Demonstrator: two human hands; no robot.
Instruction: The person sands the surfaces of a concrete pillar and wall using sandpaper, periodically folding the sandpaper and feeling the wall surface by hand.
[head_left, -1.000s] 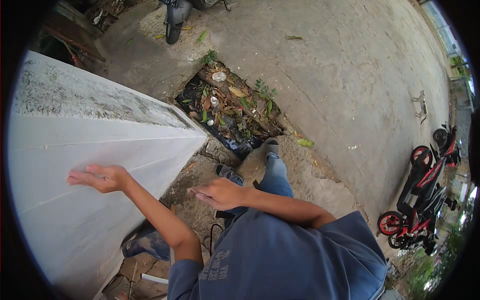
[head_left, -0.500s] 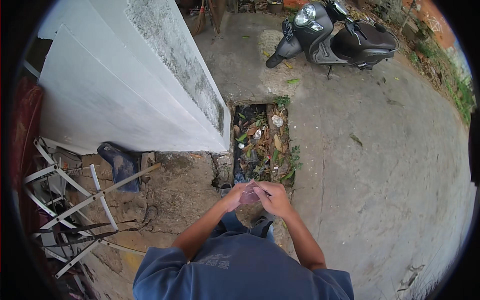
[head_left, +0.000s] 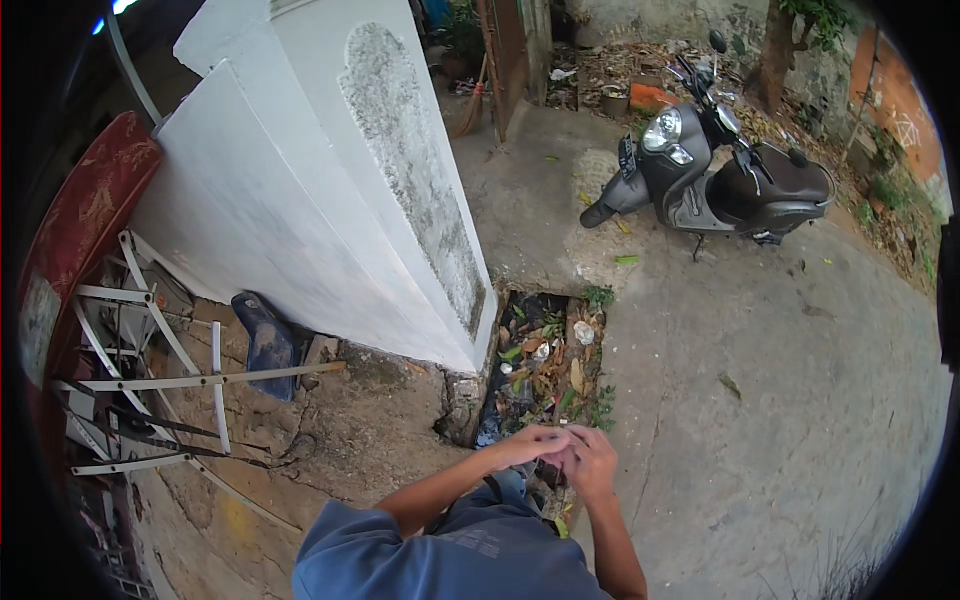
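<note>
My left hand (head_left: 528, 446) and my right hand (head_left: 593, 463) are pressed together in front of my chest, fingers curled over a small thing (head_left: 549, 468) between them. Most of that thing is hidden by the fingers, and only a dark sliver shows. Both forearms rise from my blue shirt (head_left: 450, 555) at the lower edge. The hands hover above the near end of a litter-filled drain pit (head_left: 548, 365).
A white wall with a mouldy grey top (head_left: 330, 230) stands at left, ending beside the pit. A white metal frame (head_left: 150, 380), a blue object (head_left: 266, 345) and a red panel (head_left: 85, 215) lie at far left. A dark scooter (head_left: 715, 180) is parked on the concrete (head_left: 790, 400).
A second ago my left hand was spread toward the white wall and my right hand was apart from it. They have since come together around the small thing, and my view has swung round.
</note>
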